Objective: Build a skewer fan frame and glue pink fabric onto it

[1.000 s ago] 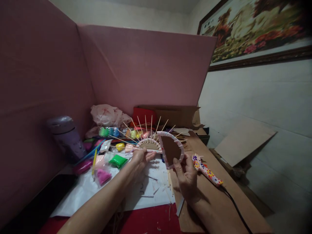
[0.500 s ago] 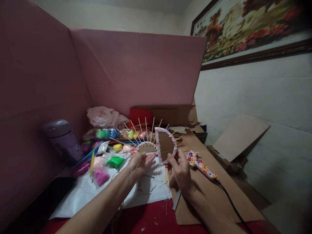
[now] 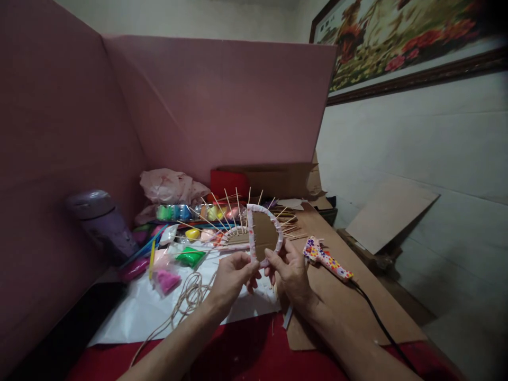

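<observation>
A half-circle piece of cardboard (image 3: 265, 235), its edge wrapped in pale pink patterned strip, stands upright between my hands. My left hand (image 3: 232, 276) pinches its lower left corner with thumb and fingers. At the lower right, my right hand (image 3: 292, 271) grips the curved edge, thumb on the front face. Behind it, partly covered, lies a second half-circle (image 3: 237, 239) with thin wooden sticks (image 3: 229, 203) fanning out from its curve. A loose coil of twine (image 3: 192, 293) lies to the left of my left hand.
A flower-patterned glue gun (image 3: 327, 262) with a black cord rests on a brown cardboard sheet (image 3: 357, 301) at right. Bagged coloured clay (image 3: 191, 257) lies on white paper at left. A purple tumbler (image 3: 105, 227) stands beside the pink partition (image 3: 222, 100).
My left hand has moved from beside the stick fan to the half-circle's lower corner and closed on it. The half-circle has shifted slightly left. More of the twine shows.
</observation>
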### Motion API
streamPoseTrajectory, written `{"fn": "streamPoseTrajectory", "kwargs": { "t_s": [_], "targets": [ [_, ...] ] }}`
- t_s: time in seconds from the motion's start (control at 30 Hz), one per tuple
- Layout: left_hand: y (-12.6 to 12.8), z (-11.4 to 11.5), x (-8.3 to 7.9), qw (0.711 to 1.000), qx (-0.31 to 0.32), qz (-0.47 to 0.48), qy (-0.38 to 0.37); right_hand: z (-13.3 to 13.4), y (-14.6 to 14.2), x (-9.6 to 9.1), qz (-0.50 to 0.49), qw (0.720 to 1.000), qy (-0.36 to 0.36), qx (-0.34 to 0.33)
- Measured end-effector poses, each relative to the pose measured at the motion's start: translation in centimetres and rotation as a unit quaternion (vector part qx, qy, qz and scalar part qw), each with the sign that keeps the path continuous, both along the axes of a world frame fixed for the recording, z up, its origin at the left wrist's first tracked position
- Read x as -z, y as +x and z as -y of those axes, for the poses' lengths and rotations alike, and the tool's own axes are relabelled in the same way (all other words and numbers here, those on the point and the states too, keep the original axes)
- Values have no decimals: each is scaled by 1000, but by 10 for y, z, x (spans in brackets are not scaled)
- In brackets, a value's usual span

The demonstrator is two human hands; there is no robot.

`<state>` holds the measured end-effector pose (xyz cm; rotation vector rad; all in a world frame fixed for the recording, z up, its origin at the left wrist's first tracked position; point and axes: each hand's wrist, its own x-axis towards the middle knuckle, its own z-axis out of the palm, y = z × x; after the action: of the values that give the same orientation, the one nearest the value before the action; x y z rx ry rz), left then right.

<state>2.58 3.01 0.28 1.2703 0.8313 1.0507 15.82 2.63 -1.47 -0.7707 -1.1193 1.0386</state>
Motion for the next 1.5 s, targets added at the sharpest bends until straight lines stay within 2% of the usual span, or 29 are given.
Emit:
{"fn": "streamPoseTrajectory", "kwargs": {
  "t_s": [0.2, 0.37, 0.53, 0.77, 0.93, 1.07, 1.2, 1.4, 1.5],
  "targets": [
    [-5, 4, 7, 1000, 0, 13, -27, 1, -2, 5, 36, 999, -11, -27],
    [-6, 8, 6, 999, 25, 37, -8, 2, 0, 6, 19, 998, -24, -53],
    [-7, 11, 3, 998, 51, 35, -5, 4, -3, 6, 11, 998, -25, -60],
    [-9, 12, 9, 995, 63, 59, -40, 6, -3, 7, 26, 998, -22, -54],
    [-10, 15, 5, 995, 72, 53, -35, 5, -1, 9, 15, 997, -38, -68],
    [-10, 15, 4, 996, 53, 67, -33, 4, -2, 6, -13, 997, -38, -68],
    [-9, 14, 6, 991, 61, 111, -47, 4, -3, 2, -32, 998, -34, -43],
    [-6, 14, 7, 983, 59, 154, -83, 8, -5, -3, -18, 999, -44, 0],
    [-5, 13, 9, 981, 53, 162, -98, 10, -6, -3, 3, 999, -42, 0]
  ]
}}
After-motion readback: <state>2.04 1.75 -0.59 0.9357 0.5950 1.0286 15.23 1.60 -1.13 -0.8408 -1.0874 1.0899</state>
